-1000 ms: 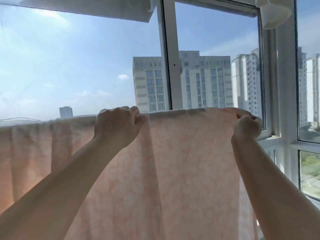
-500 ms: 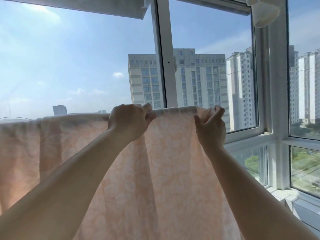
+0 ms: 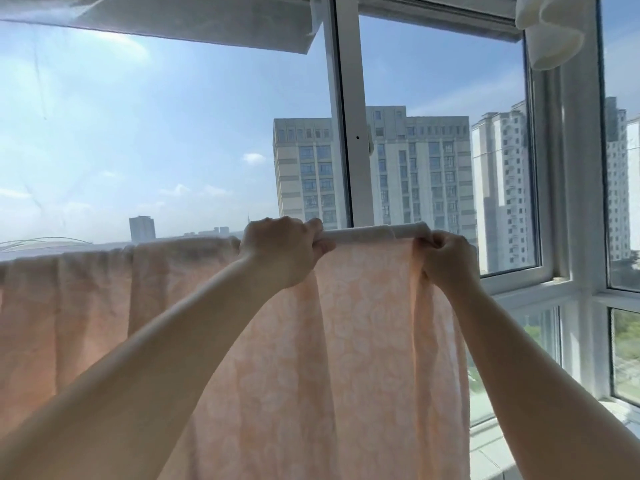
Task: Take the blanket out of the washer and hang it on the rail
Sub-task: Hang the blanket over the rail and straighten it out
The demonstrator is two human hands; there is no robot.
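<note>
A peach blanket (image 3: 363, 358) with a pale flower print hangs over a rail (image 3: 374, 233) in front of a big window (image 3: 349, 133). The blanket drapes down from the rail like a curtain and fills the lower part of the view. To the left of the hands it bunches into soft folds along the rail. Between the 2 hands a short stretch of the rail shows as a pale round bar with the cloth wrapped over it. The left hand (image 3: 280, 251) is at the top edge of the blanket, on the left end of that bare-looking stretch. Its fingers (image 3: 317, 225) are curled over the rail and grip the cloth there. The right hand (image 3: 448, 259) is just to the right, at the other end of the stretch. Its fingers (image 3: 433, 242) are bent tight and pinch a fold of the blanket just under the rail. Both arms reach up from the bottom of the view toward the rail. Behind the rail, through the glass, stand tall buildings (image 3: 408, 168) under a blue sky with small clouds. The white window frame runs straight up behind the rail, between the 2 hands. High above the right hand, at the top corner, hangs a white cloth thing (image 3: 547, 32), but what it is cannot be told.
</note>
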